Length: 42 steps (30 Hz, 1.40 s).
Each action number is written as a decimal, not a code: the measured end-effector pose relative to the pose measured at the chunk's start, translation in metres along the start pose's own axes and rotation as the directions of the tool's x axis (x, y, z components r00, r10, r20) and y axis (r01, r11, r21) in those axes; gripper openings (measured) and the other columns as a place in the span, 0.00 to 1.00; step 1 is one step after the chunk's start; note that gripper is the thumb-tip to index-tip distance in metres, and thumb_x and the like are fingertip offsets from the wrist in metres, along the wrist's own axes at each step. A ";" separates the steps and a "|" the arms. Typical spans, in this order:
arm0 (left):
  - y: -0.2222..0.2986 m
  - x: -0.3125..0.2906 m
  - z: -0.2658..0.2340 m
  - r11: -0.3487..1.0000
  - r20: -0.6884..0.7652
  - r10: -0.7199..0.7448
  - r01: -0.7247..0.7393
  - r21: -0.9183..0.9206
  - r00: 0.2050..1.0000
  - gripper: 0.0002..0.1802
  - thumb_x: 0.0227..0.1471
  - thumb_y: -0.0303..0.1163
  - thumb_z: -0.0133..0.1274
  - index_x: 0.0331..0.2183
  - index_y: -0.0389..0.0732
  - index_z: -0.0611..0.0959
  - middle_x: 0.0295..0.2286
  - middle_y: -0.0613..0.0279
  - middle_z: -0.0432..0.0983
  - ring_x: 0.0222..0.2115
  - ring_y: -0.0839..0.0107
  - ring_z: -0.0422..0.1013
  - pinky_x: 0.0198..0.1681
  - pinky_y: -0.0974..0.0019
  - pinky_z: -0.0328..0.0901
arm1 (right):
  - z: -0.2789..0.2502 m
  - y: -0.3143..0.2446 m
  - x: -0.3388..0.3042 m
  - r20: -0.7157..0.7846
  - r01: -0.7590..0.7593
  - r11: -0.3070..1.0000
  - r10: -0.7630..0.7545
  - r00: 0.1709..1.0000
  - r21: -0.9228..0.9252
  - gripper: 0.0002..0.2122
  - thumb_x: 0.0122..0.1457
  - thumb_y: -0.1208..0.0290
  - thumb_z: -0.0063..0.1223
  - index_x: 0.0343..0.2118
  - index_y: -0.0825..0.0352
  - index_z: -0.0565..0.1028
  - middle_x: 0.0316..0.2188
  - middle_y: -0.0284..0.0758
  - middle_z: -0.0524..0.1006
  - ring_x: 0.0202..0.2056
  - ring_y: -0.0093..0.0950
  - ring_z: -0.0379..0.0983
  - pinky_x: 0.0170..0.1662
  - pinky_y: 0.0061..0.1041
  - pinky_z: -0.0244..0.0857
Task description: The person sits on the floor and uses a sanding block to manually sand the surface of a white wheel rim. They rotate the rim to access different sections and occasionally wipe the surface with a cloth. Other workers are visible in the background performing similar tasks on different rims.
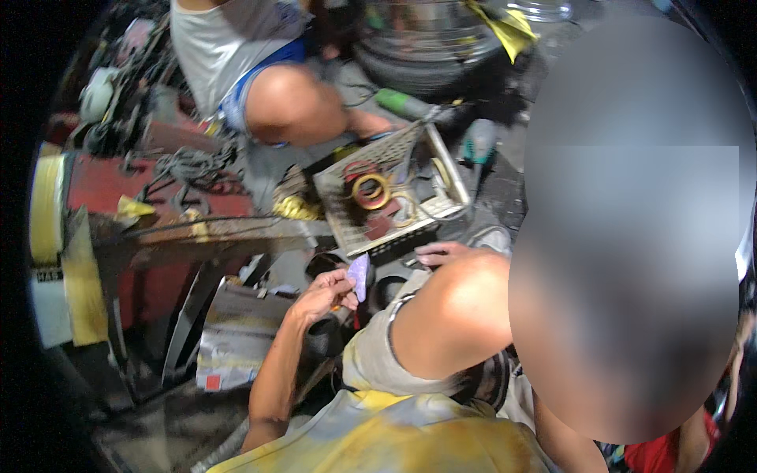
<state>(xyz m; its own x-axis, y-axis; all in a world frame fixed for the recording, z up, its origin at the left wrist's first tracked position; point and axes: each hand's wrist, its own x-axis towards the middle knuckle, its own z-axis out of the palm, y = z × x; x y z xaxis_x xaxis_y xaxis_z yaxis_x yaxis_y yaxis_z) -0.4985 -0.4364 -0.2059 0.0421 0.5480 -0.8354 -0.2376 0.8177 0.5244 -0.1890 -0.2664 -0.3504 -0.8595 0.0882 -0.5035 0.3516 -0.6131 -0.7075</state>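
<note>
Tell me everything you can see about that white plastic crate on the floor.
The white plastic crate has lattice walls and looks worn and dirty. It sits tilted on the cluttered floor, open side facing the camera. Inside lie a yellow ring, a reddish ring and dark scraps. Its lower edge is just above the right hand; whether they touch is unclear. A crouching person's knee is behind it.
</note>
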 end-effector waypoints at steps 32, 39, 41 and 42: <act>0.314 -0.027 0.467 -0.168 0.655 0.650 -0.767 0.619 0.386 0.24 0.68 0.44 0.51 0.36 0.29 0.84 0.24 0.58 0.82 0.25 0.76 0.76 0.30 0.68 0.70 | -0.031 0.209 -0.157 -0.863 0.201 0.864 -0.386 -0.327 -0.462 0.07 0.54 0.73 0.61 0.36 0.68 0.80 0.24 0.42 0.80 0.27 0.34 0.80 0.35 0.35 0.72; 0.288 0.081 0.469 -0.150 0.570 0.749 -0.752 0.642 0.338 0.38 0.71 0.57 0.40 0.26 0.30 0.80 0.19 0.63 0.74 0.20 0.73 0.72 0.23 0.66 0.69 | 0.034 0.076 -0.348 -0.496 0.257 0.779 -0.078 -0.865 -0.572 0.08 0.56 0.77 0.57 0.39 0.69 0.79 0.35 0.44 0.79 0.37 0.45 0.78 0.42 0.38 0.71; 0.289 0.095 0.472 -0.155 0.526 0.796 -0.738 0.657 0.300 0.38 0.71 0.54 0.40 0.23 0.29 0.78 0.17 0.63 0.69 0.19 0.73 0.66 0.20 0.62 0.62 | 0.060 0.040 -0.379 -0.364 0.128 0.715 -0.188 -0.912 -0.688 0.10 0.56 0.78 0.58 0.41 0.69 0.78 0.37 0.44 0.78 0.38 0.45 0.77 0.43 0.39 0.71; 0.281 0.091 0.483 -0.050 0.477 0.803 -0.758 0.650 0.357 0.38 0.72 0.53 0.40 0.20 0.30 0.75 0.16 0.64 0.66 0.18 0.74 0.62 0.21 0.60 0.59 | 0.068 0.022 -0.384 -0.355 0.103 0.696 -0.229 -0.906 -0.711 0.09 0.58 0.78 0.59 0.42 0.69 0.79 0.38 0.43 0.78 0.40 0.43 0.77 0.45 0.37 0.71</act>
<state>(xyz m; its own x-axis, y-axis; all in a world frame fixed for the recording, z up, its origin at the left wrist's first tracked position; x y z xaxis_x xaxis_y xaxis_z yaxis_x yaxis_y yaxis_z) -0.0925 -0.0708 -0.0551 0.2875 0.9364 0.2013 0.6111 -0.3412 0.7142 0.1237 -0.3672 -0.1393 0.8305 0.3391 0.4420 0.4197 0.1409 -0.8967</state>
